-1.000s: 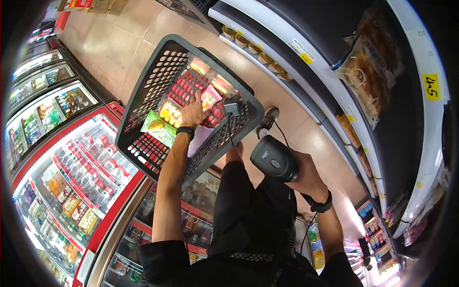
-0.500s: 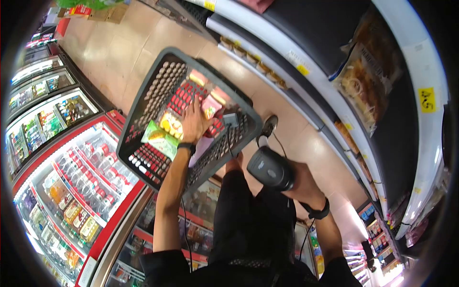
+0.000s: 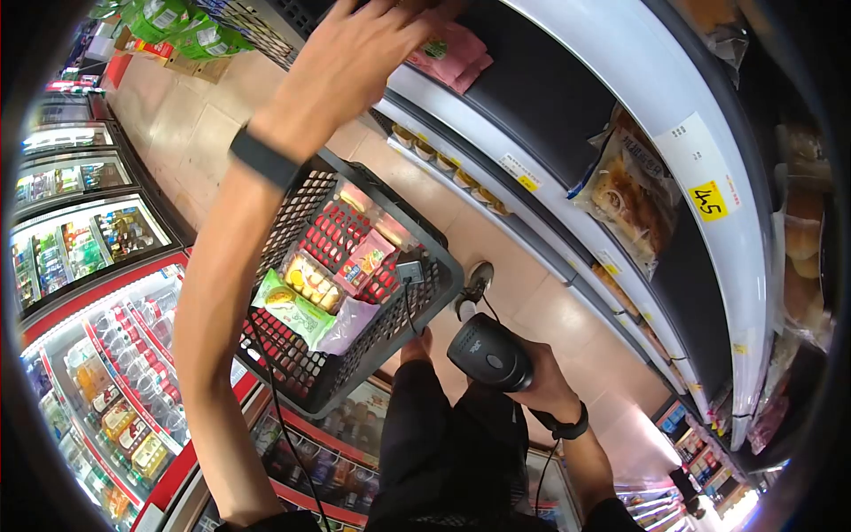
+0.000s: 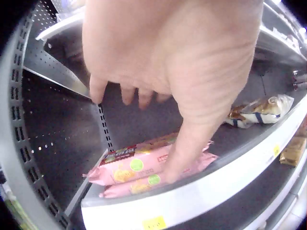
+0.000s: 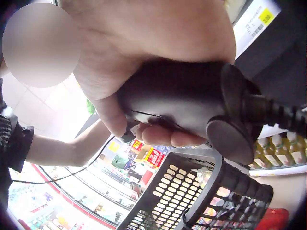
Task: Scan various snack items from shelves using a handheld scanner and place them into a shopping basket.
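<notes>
My left hand (image 3: pixel 355 66) reaches over a dark shelf at the top of the head view. Below it lie pink snack packets (image 4: pixel 136 167), two stacked at the shelf's front edge. In the left wrist view my thumb (image 4: pixel 184 148) overlaps the packets' right part, while the other fingers extend past them over the shelf. My right hand (image 3: pixel 550 386) grips a black corded handheld device (image 3: pixel 489 353) low beside my legs. Down in the dark grey shopping basket (image 3: pixel 430 232) are a pink packet (image 3: pixel 365 262), a green packet (image 3: pixel 297 306), a pack of pale round pieces (image 3: pixel 312 282) and a lilac packet (image 3: pixel 347 326).
A bagged bread (image 3: pixel 629 191) lies farther along the same shelf. Lit drink coolers (image 3: pixel 115 372) line the left side. A small grey box (image 3: pixel 409 272) with a cord hangs at the basket's inner side. Green bags (image 3: pixel 199 35) stand at the far left.
My left hand has left the basket, where it was over the pink packet, and moved up to the shelf. The pink packet stays in the basket. My right hand still holds the device.
</notes>
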### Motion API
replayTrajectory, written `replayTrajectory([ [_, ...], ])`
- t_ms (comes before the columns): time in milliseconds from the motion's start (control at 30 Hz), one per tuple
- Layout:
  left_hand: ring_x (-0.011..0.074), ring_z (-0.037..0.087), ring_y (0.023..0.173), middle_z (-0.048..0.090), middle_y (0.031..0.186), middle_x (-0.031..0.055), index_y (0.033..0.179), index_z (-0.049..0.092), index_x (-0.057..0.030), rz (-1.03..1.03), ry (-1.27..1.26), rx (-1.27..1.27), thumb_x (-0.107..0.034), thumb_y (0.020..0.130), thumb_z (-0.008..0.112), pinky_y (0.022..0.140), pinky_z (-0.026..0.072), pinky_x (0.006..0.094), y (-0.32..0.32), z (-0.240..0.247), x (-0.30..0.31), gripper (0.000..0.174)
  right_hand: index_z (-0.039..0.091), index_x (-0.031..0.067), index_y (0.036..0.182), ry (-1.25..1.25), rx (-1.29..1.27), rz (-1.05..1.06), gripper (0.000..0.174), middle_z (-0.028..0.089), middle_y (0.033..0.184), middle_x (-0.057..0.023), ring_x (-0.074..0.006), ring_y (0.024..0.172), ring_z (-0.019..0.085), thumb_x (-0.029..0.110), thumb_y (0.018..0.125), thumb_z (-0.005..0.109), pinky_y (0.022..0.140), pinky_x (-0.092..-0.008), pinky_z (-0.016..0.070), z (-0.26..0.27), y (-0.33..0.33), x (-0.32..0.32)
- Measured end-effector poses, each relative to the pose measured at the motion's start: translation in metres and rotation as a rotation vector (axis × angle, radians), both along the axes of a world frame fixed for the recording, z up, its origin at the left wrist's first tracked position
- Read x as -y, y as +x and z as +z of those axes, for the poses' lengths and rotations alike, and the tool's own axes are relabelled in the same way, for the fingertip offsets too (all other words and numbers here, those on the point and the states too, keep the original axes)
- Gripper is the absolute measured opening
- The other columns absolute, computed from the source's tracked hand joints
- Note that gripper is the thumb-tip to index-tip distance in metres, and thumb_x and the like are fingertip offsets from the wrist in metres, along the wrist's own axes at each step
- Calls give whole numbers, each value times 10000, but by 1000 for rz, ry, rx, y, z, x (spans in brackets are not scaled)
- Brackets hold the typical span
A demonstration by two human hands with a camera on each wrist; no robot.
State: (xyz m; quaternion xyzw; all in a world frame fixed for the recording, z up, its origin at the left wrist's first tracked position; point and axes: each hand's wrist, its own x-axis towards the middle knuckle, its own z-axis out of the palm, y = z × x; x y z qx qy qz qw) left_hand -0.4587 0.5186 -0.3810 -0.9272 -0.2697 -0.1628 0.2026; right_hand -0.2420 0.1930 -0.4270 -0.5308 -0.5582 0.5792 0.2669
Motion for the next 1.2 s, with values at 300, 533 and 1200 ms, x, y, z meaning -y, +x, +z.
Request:
replayTrajectory([
  [300,354,580,830,618,808,162,878,651,-71,-10,-198,13,-67,683,670,767,468,418,16,-25,-35,195,541,14,1008,-78,1,-86,378,629,833,-187,-373,778,639,95,692,732,644,-391,518,0,-8,38],
  [533,319,530,1044,552,1139,116,1235,468,-90,-14,-552,278,-58,626,705,906,425,400,-7,34,55,655,551,-40,1141,-95,0,-70,505,654,960,-115,-135,854,615,55,691,760,765,-281,482,-1,-7,35],
  [1200,200,484,1199,509,1286,97,1357,354,-18,218,-2557,1553,-303,771,745,1046,359,362,-124,-121,229,760,536,-18,1042,-87,-38,286,464,579,825,-134,-302,694,596,158,645,698,681,-320,460,1,-44,-34],
])
